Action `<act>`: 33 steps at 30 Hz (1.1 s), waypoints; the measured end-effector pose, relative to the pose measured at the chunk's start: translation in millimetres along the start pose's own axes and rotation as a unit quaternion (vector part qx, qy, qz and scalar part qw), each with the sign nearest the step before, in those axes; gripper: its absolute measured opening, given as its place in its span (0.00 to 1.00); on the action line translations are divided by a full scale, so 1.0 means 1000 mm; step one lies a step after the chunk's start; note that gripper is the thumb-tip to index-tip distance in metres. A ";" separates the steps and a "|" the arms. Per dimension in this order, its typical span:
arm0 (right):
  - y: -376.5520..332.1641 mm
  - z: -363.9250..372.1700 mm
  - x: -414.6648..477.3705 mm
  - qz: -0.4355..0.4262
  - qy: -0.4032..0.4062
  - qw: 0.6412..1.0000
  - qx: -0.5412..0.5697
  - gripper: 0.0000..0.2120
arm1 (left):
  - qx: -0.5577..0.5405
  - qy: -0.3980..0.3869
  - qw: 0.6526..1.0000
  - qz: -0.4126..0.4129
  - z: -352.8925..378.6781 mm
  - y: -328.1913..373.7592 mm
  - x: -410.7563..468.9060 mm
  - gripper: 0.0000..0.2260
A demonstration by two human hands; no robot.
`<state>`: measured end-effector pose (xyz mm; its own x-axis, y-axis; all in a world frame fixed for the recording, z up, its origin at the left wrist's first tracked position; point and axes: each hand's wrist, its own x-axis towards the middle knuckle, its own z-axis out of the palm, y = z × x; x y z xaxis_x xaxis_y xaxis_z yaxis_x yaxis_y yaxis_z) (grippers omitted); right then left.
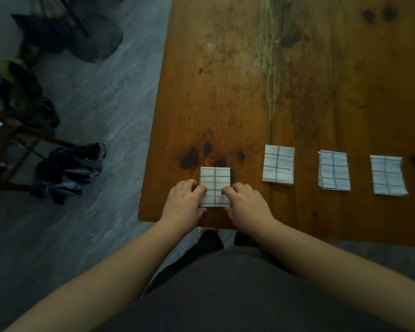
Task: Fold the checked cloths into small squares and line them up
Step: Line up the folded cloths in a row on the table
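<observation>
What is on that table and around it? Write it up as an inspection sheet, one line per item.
Surface: wooden table, with dark knots and stains.
Job's things: four folded checked cloths in a row near the front edge; leftmost cloth sits slightly nearer the edge than second cloth, third cloth and rightmost cloth.
Clutter: nothing seen.
Hands: left hand and right hand hold the leftmost cloth by its side edges.
Cables: nothing seen.
Surroundings: grey floor; dark bag beside the table; dark heap farther off.
</observation>
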<state>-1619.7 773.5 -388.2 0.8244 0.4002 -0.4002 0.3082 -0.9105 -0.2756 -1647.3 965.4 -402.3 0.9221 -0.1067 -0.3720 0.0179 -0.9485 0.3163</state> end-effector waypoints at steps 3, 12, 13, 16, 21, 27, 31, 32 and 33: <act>-0.004 0.003 0.001 0.011 -0.006 1.000 -0.019 0.24 | 0.006 -0.001 1.000 0.008 0.004 -0.004 0.000 0.27; 0.004 -0.003 0.017 0.048 0.024 0.998 -0.029 0.21 | -0.005 0.021 0.999 0.035 -0.004 -0.004 0.032 0.24; 0.006 -0.005 0.021 0.054 0.029 0.998 -0.027 0.20 | -0.004 0.020 0.999 0.040 -0.006 -0.003 0.037 0.24; 0.014 -0.012 0.030 0.068 0.039 0.997 -0.015 0.20 | 0.000 0.017 0.998 0.059 -0.011 0.003 0.050 0.23; 0.024 -0.018 0.034 0.084 0.041 0.996 -0.006 0.20 | 0.010 0.016 0.997 0.077 -0.014 0.014 0.067 0.23; 0.029 -0.019 0.038 0.094 0.046 0.994 0.000 0.20 | 0.014 0.015 0.998 0.065 -0.015 0.021 0.075 0.23; 0.029 -0.018 0.043 0.097 0.048 0.994 0.004 0.20 | 0.011 0.018 0.998 0.059 -0.017 0.020 0.079 0.23; 0.029 -0.018 0.043 0.096 0.050 0.994 0.004 0.20 | 0.010 0.019 0.998 0.056 -0.017 0.019 0.079 0.23; 0.029 -0.018 0.044 0.094 0.049 0.994 0.004 0.20 | 0.009 0.020 0.998 0.052 -0.018 0.018 0.079 0.23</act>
<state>-1566.3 762.7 -398.2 0.9100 0.2096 -0.3577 0.1402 -0.9676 -0.2102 -1567.1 945.0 -410.5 0.9332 -0.1938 -0.3026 -0.0859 -0.9380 0.3358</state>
